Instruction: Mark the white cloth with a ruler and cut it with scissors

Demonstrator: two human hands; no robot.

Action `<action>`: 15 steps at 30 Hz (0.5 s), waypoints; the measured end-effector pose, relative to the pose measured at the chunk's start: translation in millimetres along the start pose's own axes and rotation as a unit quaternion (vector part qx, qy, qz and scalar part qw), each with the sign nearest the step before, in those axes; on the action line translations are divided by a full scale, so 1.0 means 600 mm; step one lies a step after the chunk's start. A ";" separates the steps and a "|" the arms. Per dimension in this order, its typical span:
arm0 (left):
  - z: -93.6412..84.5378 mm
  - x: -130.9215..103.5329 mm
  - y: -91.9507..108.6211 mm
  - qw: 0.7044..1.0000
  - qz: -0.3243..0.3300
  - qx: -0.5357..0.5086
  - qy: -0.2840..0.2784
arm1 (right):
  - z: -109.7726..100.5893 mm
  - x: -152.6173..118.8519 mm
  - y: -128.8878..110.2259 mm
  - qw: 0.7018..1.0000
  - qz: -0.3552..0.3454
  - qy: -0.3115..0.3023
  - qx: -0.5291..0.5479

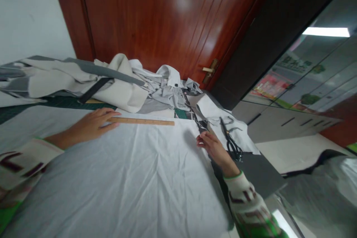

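A wide white cloth [156, 178] with creases lies spread over the table. My left hand [93, 124] grips the left end of a wooden ruler [145, 121], fingers above it and thumb below. The ruler lies along the cloth near its far edge. At the cloth's right edge is my right hand [212, 148], its fingers curled together. Whether cloth or some small thing is between those fingertips, I cannot make out. Just right of this hand, black-handled scissors [231, 139] rest on white fabric pieces [245, 137].
Heaped beige and grey fabric [67, 76] covers the table's far left. Beside it lies a crumpled pale garment [167, 85]. Parts of a green cutting mat [181, 113] show. A brown wooden door [150, 15] stands behind, with a dark glass-fronted cabinet [304, 67] to the right.
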State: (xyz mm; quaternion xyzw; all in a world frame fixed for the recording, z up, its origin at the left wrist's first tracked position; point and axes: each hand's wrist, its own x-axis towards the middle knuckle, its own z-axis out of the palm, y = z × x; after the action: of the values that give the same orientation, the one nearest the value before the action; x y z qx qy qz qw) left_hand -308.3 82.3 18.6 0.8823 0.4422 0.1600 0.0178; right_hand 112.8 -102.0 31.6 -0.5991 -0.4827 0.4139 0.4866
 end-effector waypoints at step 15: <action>0.007 0.002 -0.010 0.998 0.009 0.063 0.011 | -0.008 -0.095 0.020 0.987 0.066 -0.031 0.142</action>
State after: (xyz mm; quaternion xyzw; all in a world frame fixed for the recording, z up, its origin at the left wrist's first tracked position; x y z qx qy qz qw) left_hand -310.7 87.4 13.8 0.8837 0.4438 0.1419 -0.0440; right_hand 109.0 -159.3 22.1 -0.5415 -0.3931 0.5276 0.5234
